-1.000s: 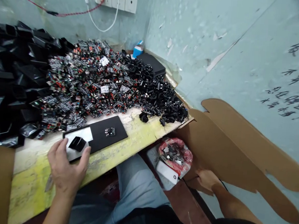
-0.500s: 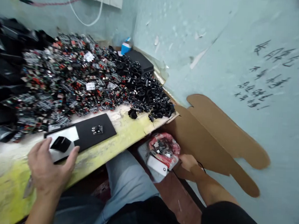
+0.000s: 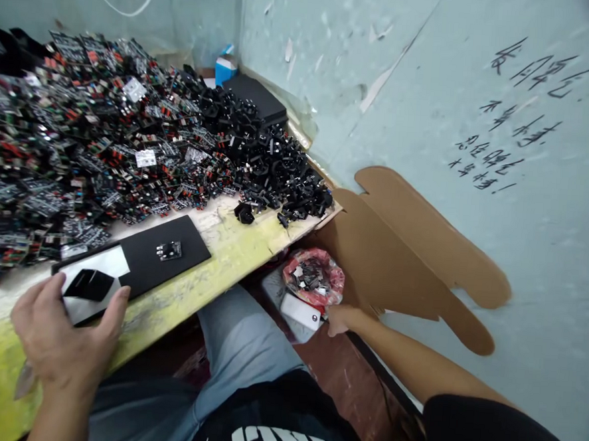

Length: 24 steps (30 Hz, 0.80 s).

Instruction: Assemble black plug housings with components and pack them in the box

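l hand spread rnd blk case

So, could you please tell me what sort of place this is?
Probably an electronics workshop: circuit boards are heaped on the bench, beside a pile of black parts.

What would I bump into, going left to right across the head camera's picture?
Boxy black plastic-looking piece → small dark rectangular circuit board → little blue-and-white box → single chunky black part → white rectangular phone-like thing → black handwriting on the wall.
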Each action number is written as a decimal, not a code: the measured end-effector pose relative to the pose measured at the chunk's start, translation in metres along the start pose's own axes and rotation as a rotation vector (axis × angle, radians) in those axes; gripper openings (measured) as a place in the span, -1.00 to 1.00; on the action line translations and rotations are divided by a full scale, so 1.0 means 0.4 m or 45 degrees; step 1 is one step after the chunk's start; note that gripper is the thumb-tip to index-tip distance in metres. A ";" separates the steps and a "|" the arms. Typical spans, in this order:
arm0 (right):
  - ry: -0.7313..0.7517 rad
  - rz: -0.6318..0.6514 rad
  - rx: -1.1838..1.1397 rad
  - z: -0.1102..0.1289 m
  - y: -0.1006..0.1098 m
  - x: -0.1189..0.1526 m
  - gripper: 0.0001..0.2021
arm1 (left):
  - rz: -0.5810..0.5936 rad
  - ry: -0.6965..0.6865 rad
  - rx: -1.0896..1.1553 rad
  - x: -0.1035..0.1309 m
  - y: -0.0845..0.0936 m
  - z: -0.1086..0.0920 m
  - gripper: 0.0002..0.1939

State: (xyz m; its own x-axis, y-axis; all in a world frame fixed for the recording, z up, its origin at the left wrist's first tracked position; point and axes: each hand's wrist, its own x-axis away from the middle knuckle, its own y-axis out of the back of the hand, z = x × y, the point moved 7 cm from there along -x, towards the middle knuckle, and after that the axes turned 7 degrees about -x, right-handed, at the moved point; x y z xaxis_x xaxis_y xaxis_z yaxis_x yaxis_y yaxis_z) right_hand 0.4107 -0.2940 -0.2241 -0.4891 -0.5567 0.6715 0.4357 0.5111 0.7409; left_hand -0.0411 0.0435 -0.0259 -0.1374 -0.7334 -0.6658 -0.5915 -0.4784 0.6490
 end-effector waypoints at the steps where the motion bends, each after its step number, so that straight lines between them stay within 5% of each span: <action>1: 0.020 0.003 -0.008 0.016 -0.004 0.002 -0.67 | 0.006 0.006 -0.009 0.000 -0.002 0.001 0.02; 11: 0.271 -0.464 -0.222 0.145 -0.071 0.075 -0.35 | 0.051 0.010 -0.108 -0.003 -0.003 0.005 0.03; 17: 0.338 -0.711 -0.416 0.126 -0.109 0.049 -0.47 | 0.105 0.044 -0.158 -0.018 -0.006 -0.014 0.06; 24: 0.183 -0.993 -0.663 0.143 -0.139 0.011 -0.55 | 0.118 0.080 -0.188 -0.020 -0.006 -0.015 0.05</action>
State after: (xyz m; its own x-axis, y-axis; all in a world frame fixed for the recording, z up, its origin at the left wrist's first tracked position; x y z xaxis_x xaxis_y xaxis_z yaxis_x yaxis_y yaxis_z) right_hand 0.3411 -0.2873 -0.2627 -0.7021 -0.7107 -0.0456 0.3243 -0.3761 0.8680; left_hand -0.0339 0.0475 -0.0200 -0.1336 -0.8040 -0.5794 -0.4545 -0.4698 0.7567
